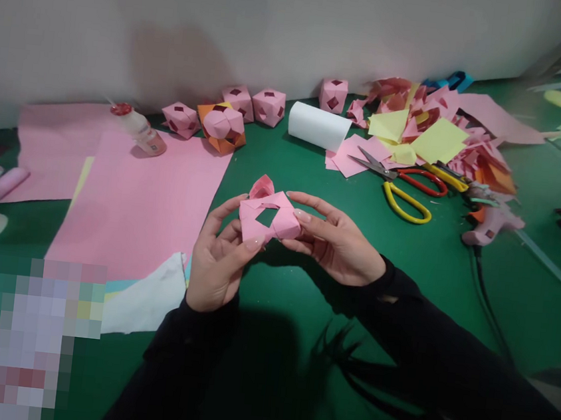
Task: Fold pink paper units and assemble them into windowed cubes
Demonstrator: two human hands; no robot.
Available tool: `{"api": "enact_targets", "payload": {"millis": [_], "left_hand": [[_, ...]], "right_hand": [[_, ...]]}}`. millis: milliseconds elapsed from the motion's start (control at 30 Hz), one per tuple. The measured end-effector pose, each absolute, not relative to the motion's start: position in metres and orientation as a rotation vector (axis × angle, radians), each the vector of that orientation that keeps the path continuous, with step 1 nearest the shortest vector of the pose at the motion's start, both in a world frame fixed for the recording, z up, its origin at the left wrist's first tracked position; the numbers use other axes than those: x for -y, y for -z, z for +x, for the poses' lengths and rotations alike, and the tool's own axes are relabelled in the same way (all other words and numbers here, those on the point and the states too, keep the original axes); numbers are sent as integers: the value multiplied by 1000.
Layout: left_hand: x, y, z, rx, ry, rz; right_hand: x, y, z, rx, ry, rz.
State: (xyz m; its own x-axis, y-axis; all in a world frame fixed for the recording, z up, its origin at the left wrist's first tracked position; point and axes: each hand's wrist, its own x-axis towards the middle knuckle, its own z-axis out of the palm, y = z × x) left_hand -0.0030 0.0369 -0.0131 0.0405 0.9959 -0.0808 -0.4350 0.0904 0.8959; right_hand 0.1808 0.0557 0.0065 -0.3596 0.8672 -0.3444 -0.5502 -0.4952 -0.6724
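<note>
Between my two hands, above the green table, is a folded pink paper piece (279, 218) with a diamond-shaped hole through its middle. A curled flap stands up at its top left. My left hand (220, 257) grips its left side, thumb along the lower edge and fingers behind. The right side is pinched by my right hand (335, 239), thumb on the front face; some of its fingertips are hidden behind the paper. Beyond my hands lie scissors (392, 175) with one red and one yellow handle, blades spread apart.
Several folded pink paper balls (268, 107) line the wall, beside a white paper roll (318, 126). Paper scraps (420, 118) heap at back right, near a pink glue gun (492, 222) with a cord. Pink sheets (145, 202) and a small bottle (138, 129) lie left.
</note>
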Motion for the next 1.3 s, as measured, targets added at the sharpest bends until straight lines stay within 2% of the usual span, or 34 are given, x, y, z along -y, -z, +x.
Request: {"api": "enact_targets", "payload": {"millis": [833,1300], "left_hand": [[-35,17,2,-877,-1268,805],[-36,27,2,-770,-1279,657]], "right_hand": [[-54,-7,180,648,-1889,-907],[-55,-2,181,585,-2011,-878]]}}
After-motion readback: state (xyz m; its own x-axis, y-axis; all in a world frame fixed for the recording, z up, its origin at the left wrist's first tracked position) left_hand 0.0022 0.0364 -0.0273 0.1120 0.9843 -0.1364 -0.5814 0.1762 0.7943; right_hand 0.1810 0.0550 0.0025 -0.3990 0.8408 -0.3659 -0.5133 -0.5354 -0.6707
